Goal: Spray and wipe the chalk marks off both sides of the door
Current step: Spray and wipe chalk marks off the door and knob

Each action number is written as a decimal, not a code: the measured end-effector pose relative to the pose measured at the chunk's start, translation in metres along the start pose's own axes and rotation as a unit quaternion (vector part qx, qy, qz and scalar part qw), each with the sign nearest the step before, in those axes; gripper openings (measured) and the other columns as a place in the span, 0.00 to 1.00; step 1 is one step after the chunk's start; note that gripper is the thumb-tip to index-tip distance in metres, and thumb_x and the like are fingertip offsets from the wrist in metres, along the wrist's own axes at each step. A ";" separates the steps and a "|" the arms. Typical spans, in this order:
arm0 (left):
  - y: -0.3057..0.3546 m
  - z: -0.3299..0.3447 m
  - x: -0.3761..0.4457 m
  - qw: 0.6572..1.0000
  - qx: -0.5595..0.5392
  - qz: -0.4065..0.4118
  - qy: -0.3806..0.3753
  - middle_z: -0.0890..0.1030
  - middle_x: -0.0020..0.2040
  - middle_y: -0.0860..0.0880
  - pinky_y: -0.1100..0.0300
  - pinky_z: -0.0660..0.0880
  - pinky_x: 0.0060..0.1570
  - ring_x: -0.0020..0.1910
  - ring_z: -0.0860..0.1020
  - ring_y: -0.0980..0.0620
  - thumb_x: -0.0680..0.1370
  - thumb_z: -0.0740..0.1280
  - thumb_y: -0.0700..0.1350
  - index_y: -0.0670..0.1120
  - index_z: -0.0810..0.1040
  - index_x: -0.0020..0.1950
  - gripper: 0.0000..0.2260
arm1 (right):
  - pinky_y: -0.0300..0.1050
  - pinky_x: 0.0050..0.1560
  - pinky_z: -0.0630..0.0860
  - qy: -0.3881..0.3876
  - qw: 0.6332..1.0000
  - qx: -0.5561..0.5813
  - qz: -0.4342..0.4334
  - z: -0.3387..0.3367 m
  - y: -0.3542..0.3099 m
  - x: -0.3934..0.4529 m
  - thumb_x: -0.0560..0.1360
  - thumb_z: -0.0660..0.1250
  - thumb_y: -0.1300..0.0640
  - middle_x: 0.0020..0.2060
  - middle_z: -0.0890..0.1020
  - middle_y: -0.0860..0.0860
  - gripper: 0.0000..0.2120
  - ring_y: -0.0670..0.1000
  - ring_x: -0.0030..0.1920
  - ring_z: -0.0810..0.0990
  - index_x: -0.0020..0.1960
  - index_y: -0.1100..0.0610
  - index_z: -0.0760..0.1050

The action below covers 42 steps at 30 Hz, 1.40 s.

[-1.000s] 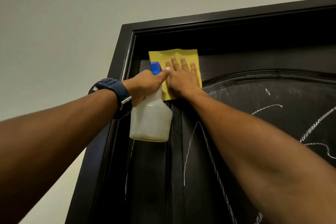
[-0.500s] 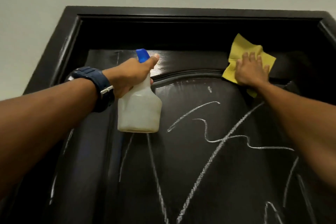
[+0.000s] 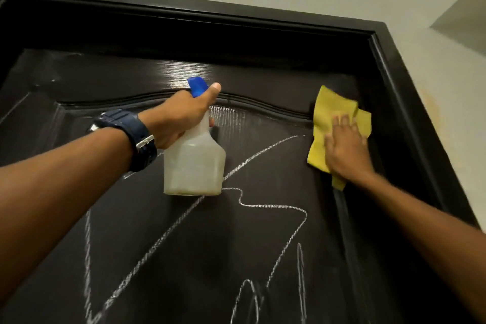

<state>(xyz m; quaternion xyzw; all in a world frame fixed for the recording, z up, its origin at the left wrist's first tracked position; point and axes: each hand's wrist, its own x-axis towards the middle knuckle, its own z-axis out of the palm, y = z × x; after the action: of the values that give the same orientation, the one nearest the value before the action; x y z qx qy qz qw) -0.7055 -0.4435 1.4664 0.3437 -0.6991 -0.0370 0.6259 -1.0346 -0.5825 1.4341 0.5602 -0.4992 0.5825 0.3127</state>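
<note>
A dark brown panelled door (image 3: pixel 263 76) fills the view, with white chalk marks (image 3: pixel 273 206) scrawled across its middle and lower panel. My left hand (image 3: pixel 181 116) grips the neck of a translucent spray bottle (image 3: pixel 193 166) with a blue nozzle, thumb on top, held close to the door's upper middle. My right hand (image 3: pixel 344 147) presses a yellow cloth (image 3: pixel 331 113) flat against the door's upper right, fingers spread straight over it. The top strip of the door looks wet and shiny.
The dark door frame (image 3: pixel 410 113) runs along the top and down the right side. A pale wall (image 3: pixel 452 118) lies right of the frame, and the ceiling above. A blue watch (image 3: pixel 131 134) is on my left wrist.
My right hand has swept the cloth from the door's upper left across to its upper right and a little downward. The bottle stays in my left hand while my view turned right.
</note>
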 end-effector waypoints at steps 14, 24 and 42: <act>-0.014 0.000 -0.031 0.999 0.030 -0.023 0.038 0.79 0.40 0.46 0.55 0.77 0.40 0.36 0.78 0.50 0.79 0.60 0.64 0.41 0.75 0.56 0.26 | 0.69 0.76 0.38 -0.047 0.997 -0.031 -0.047 -0.002 0.000 0.010 0.80 0.44 0.30 0.82 0.44 0.49 0.35 0.61 0.80 0.39 0.82 0.44 0.44; -0.026 -0.005 -0.046 0.998 0.057 -0.010 0.019 0.80 0.43 0.45 0.59 0.77 0.34 0.32 0.77 0.53 0.79 0.60 0.66 0.38 0.76 0.61 0.31 | 0.69 0.75 0.36 -0.058 0.985 -0.100 -0.131 0.008 -0.024 -0.048 0.77 0.40 0.27 0.82 0.44 0.49 0.38 0.59 0.81 0.38 0.82 0.43 0.41; -0.024 0.004 -0.067 0.997 0.066 0.011 0.033 0.79 0.44 0.43 0.58 0.74 0.39 0.33 0.76 0.53 0.80 0.59 0.63 0.44 0.73 0.48 0.22 | 0.68 0.77 0.40 -0.038 0.994 -0.043 -0.097 0.022 -0.104 -0.023 0.78 0.39 0.27 0.82 0.42 0.51 0.39 0.59 0.81 0.39 0.82 0.45 0.39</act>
<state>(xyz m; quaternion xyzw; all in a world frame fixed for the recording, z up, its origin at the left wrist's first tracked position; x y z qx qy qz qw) -0.6998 -0.4277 1.3968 0.3780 -0.6825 0.0274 0.6249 -0.9272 -0.5663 1.4330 0.6141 -0.4784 0.5054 0.3723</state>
